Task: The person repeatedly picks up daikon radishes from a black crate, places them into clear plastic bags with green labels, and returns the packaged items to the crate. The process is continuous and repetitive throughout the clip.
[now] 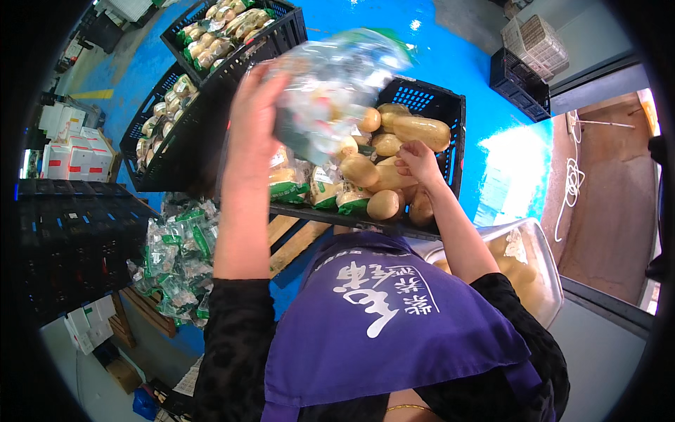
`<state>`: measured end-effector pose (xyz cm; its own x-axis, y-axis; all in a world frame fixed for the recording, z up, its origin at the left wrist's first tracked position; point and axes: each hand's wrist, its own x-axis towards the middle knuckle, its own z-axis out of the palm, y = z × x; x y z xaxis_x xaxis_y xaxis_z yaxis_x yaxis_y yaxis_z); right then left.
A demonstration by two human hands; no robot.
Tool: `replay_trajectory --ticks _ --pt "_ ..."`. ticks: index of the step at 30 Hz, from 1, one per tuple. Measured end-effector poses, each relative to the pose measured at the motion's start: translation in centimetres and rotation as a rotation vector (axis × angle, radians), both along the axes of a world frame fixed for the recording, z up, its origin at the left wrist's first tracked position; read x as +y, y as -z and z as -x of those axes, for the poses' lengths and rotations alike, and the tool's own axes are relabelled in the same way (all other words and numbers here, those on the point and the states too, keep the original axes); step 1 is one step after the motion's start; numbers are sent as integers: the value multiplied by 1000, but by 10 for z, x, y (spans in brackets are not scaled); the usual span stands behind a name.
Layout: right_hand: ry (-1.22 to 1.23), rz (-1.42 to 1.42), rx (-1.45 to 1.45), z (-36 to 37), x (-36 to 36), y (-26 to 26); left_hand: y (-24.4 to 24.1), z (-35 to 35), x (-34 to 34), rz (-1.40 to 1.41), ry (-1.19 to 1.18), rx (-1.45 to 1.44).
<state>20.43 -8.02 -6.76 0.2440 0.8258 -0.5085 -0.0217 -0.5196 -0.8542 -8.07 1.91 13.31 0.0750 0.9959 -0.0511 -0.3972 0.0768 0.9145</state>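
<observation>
My left hand (256, 108) grips a clear plastic bag (337, 79) with green edges, raised over a black plastic crate (406, 92). Motion blurs the bag, and I cannot tell whether anything is inside. Above loose, tan lotus root segments (422, 133) in the crate's right part is my right hand (419, 162), its fingers curled. Whether those fingers pinch something is unclear. Packed bags of lotus root (322, 187) with green print line the crate's near left side, partly beneath the raised bag.
Further black crates (287, 31) of bagged lotus root stand at the upper left. Many plastic bags (182, 258) are heaped at my left, near a wooden pallet (295, 237). A metal tub (543, 264) with lotus root stands by my right elbow. Stacked black crates (79, 248) occupy the far left.
</observation>
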Motion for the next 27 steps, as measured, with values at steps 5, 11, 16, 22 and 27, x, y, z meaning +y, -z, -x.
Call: replay_trajectory --ticks 5,11,16,22,27 --pt "-413 -216 -497 23 8 -1 51 154 -17 -120 -478 302" --pt "-771 -269 -674 69 17 10 120 400 -115 37 -982 769" --pt "-848 -123 -936 111 22 14 169 550 -241 563 -1162 1508" --pt "-900 -87 -921 130 37 34 207 532 -232 277 -828 1934" --pt "-716 12 -466 91 45 52 175 301 -62 -410 -465 1455"
